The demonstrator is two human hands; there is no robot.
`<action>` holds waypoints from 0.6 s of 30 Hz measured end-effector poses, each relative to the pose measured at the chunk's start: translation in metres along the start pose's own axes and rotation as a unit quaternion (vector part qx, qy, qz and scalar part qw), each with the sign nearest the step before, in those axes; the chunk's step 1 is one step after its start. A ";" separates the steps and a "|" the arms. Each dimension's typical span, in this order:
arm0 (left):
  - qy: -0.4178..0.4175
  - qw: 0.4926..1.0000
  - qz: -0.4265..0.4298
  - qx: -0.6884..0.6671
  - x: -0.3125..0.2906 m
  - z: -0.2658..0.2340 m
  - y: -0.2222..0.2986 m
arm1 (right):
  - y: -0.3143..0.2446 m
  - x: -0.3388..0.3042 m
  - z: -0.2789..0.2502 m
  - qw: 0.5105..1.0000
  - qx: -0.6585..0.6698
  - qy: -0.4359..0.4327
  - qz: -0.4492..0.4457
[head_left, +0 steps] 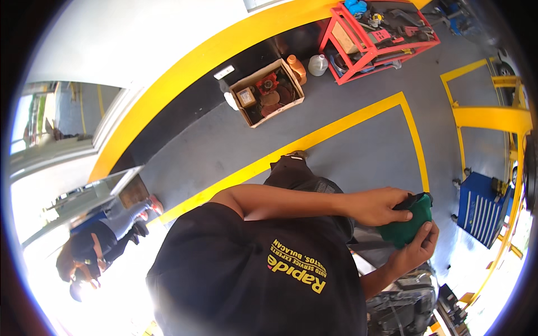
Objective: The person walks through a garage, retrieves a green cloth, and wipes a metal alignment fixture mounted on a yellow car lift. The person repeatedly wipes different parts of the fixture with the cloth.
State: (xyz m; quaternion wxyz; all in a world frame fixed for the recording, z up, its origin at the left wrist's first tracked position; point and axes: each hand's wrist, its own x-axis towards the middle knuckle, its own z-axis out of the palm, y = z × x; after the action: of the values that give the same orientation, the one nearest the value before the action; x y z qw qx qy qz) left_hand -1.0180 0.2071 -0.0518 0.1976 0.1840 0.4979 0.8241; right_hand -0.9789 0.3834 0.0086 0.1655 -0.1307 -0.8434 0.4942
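grey floor (358, 151) of a workshop, marked with yellow lines (336, 130), extends beyond the person, up to a wall with a black lower part (179, 120) and a yellow band (224, 56). on the right side of the view, a green cloth (413, 224) is in the air before the person's black shirt (224, 269). both hands are grasping it: the left hand (386, 207) pinches it from the upper left, with the thumb over its face, and the right hand (417, 246) has its fingers bent around the lower right edge. a dark piece (419, 197) shows at the top of the cloth; whether it is part of it, one cannot tell.

near the wall stands an open cardboard box (277, 115) filled with parts, and just beside it an orange bottle (297, 68), a clear jug (318, 65) and a red cart (364, 59) loaded with tools. a blue drawer cabinet (479, 210) is at the right, and another person (84, 246) is at the far left.
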 end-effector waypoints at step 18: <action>0.475 0.872 -0.042 0.110 0.104 -0.010 -0.028 | 0.374 0.252 0.028 0.916 -0.119 -0.363 0.125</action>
State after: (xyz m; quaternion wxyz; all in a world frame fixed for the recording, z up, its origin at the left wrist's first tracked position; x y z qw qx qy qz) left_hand -1.1077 0.2644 -0.0702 -0.0493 -0.2301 0.6264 0.7432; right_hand -1.1984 0.6363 -0.2945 -0.2316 -0.0658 -0.8750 0.4199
